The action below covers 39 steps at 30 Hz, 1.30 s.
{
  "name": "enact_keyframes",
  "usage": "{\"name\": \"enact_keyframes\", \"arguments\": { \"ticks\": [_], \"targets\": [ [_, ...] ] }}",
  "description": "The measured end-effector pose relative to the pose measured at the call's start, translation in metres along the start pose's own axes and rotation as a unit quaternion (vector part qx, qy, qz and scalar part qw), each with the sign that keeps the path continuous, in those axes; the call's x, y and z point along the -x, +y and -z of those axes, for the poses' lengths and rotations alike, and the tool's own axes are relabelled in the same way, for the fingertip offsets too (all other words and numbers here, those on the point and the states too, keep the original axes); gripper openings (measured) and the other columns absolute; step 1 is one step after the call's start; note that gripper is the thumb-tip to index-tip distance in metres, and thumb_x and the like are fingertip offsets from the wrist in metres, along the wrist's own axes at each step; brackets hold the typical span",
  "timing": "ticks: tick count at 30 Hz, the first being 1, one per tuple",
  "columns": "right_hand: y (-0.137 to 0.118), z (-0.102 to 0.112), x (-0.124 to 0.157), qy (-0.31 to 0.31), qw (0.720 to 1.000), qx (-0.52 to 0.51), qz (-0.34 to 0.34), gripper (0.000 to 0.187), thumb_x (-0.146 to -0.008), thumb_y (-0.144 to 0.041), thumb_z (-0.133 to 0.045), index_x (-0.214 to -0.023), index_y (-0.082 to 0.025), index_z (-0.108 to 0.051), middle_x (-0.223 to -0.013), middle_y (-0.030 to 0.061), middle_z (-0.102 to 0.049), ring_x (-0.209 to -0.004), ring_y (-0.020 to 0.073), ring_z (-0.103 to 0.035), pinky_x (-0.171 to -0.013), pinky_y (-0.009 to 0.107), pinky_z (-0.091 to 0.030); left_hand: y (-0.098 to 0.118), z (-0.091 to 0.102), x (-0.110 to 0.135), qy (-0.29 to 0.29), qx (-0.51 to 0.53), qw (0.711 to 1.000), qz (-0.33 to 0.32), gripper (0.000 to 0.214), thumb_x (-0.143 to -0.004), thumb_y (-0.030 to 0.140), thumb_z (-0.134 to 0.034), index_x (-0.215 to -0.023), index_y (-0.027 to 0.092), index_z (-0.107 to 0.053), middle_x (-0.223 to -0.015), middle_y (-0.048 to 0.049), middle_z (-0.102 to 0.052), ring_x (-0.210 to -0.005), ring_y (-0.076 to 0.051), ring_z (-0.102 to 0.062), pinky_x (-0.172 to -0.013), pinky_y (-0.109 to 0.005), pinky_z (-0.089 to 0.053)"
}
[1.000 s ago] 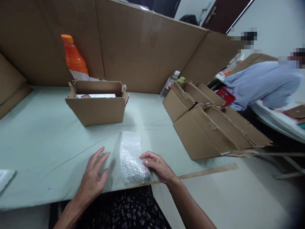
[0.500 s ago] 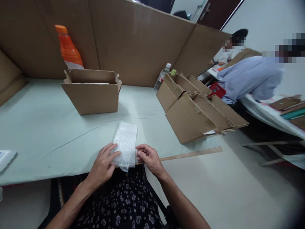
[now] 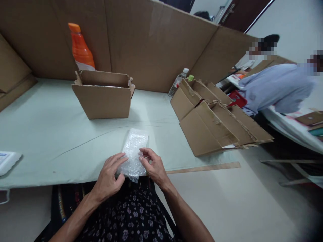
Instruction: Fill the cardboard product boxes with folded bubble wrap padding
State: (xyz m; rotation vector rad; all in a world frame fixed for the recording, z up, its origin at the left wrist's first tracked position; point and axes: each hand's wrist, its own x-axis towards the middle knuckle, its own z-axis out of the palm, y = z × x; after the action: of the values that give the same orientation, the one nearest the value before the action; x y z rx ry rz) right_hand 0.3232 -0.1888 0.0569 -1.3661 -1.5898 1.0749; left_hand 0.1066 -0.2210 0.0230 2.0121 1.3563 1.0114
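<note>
A small bubble-wrap bag lies at the near edge of the pale green table, its lower end hanging over the edge. My left hand grips its near left corner with curled fingers. My right hand pinches its right side, fingers bent onto the wrap. I cannot see whether anything is inside the bag.
An open cardboard box stands behind the bag, with an orange bottle beyond it. Flattened cartons lie to the right, beside a clear water bottle. A white object sits at the left edge. A person in a blue shirt works at the right.
My left hand moved from flat on the table onto the bag. Both hands drew the bag toward the table's near edge and closed in on it.
</note>
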Motion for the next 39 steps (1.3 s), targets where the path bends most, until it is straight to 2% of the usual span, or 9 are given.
{"name": "enact_keyframes", "arguments": {
  "ticks": [5, 10, 13, 17, 20, 24, 30, 34, 39],
  "targets": [
    [-0.032, -0.014, -0.016, -0.057, 0.996, -0.027, 0.064, 0.035, -0.091, -0.036, -0.063, -0.123, -0.024, -0.067, -0.116, 0.0068, -0.071, -0.103, 0.0215, -0.064, -0.085, 0.034, -0.051, 0.011, 0.013, 0.004, -0.013, 0.108, 0.989, 0.099, 0.08, -0.076, 0.021, -0.059, -0.154, 0.02, -0.037, -0.153, -0.0148, -0.051, -0.14, -0.031, -0.05, -0.116, -0.052, -0.042],
    [-0.055, -0.033, -0.035, -0.224, 0.96, -0.097, 0.139, 0.051, -0.1, -0.041, -0.053, -0.15, -0.032, -0.046, -0.141, 0.0054, -0.063, -0.13, 0.0213, -0.057, -0.108, 0.042, -0.044, 0.014, 0.022, 0.0, 0.105, 0.113, 0.957, 0.245, 0.084, -0.074, 0.044, -0.073, -0.149, 0.019, -0.044, -0.142, -0.0161, -0.06, -0.131, -0.034, -0.057, -0.109, -0.05, -0.047],
    [-0.038, -0.036, -0.042, -0.187, 0.97, -0.016, 0.157, 0.042, -0.099, -0.035, -0.056, -0.14, -0.031, -0.057, -0.138, 0.0053, -0.065, -0.129, 0.0216, -0.058, -0.111, 0.044, -0.043, 0.005, 0.033, -0.006, 0.195, 0.107, 0.916, 0.335, 0.072, -0.075, 0.047, -0.069, -0.14, 0.018, -0.054, -0.12, -0.012, -0.071, -0.104, -0.027, -0.07, -0.094, -0.041, -0.056],
    [0.0, -0.024, -0.043, -0.126, 0.956, 0.189, 0.186, 0.036, -0.092, -0.021, -0.061, -0.127, -0.024, -0.067, -0.134, 0.0112, -0.067, -0.131, 0.0284, -0.056, -0.111, 0.053, -0.042, -0.013, 0.046, -0.011, 0.188, 0.089, 0.909, 0.36, 0.071, -0.074, 0.05, -0.068, -0.137, 0.018, -0.059, -0.095, -0.0054, -0.073, -0.076, -0.02, -0.068, -0.077, -0.034, -0.057],
    [0.01, -0.012, -0.032, -0.143, 0.938, 0.257, 0.184, 0.036, -0.09, -0.017, -0.064, -0.125, -0.024, -0.068, -0.138, 0.0129, -0.064, -0.132, 0.0311, -0.055, -0.109, 0.056, -0.045, -0.024, 0.052, -0.021, 0.135, 0.062, 0.926, 0.348, 0.068, -0.077, 0.051, -0.062, -0.136, 0.019, -0.06, -0.082, -0.0017, -0.071, -0.059, -0.017, -0.059, -0.063, -0.032, -0.054],
    [-0.002, -0.006, -0.014, -0.156, 0.961, 0.183, 0.136, 0.036, -0.095, -0.026, -0.064, -0.13, -0.028, -0.065, -0.137, 0.0078, -0.066, -0.128, 0.0254, -0.06, -0.109, 0.05, -0.049, -0.038, 0.065, -0.054, 0.104, -0.049, 0.95, 0.29, 0.059, -0.078, 0.047, -0.056, -0.129, 0.02, -0.065, -0.075, -0.0014, -0.07, -0.056, -0.018, -0.057, -0.063, -0.034, -0.051],
    [-0.009, 0.0, -0.024, -0.151, 0.959, 0.167, 0.174, 0.031, -0.096, -0.022, -0.06, -0.125, -0.027, -0.067, -0.127, 0.0078, -0.071, -0.119, 0.0245, -0.066, -0.102, 0.048, -0.053, -0.063, 0.093, -0.108, 0.102, -0.203, 0.945, 0.235, 0.069, -0.075, 0.034, -0.06, -0.142, 0.018, -0.055, -0.102, -0.0117, -0.071, -0.091, -0.032, -0.065, -0.084, -0.046, -0.052],
    [-0.003, 0.009, -0.05, -0.128, 0.952, 0.196, 0.196, 0.031, -0.096, -0.02, -0.059, -0.125, -0.026, -0.066, -0.126, 0.0089, -0.071, -0.118, 0.0247, -0.065, -0.1, 0.047, -0.053, -0.058, 0.088, -0.102, 0.155, -0.204, 0.96, 0.115, 0.059, -0.084, 0.032, -0.058, -0.14, 0.017, -0.055, -0.132, -0.0153, -0.061, -0.124, -0.035, -0.055, -0.109, -0.051, -0.042],
    [0.006, 0.001, -0.082, -0.158, 0.912, 0.32, 0.205, 0.031, -0.092, -0.014, -0.058, -0.121, -0.019, -0.069, -0.132, 0.0139, -0.066, -0.121, 0.0314, -0.058, -0.098, 0.052, -0.051, -0.044, 0.055, -0.073, -0.017, -0.207, 0.977, -0.043, 0.038, -0.09, 0.02, -0.05, -0.126, 0.02, -0.064, -0.133, -0.0122, -0.063, -0.124, -0.031, -0.056, -0.105, -0.049, -0.046]
  ]
}}
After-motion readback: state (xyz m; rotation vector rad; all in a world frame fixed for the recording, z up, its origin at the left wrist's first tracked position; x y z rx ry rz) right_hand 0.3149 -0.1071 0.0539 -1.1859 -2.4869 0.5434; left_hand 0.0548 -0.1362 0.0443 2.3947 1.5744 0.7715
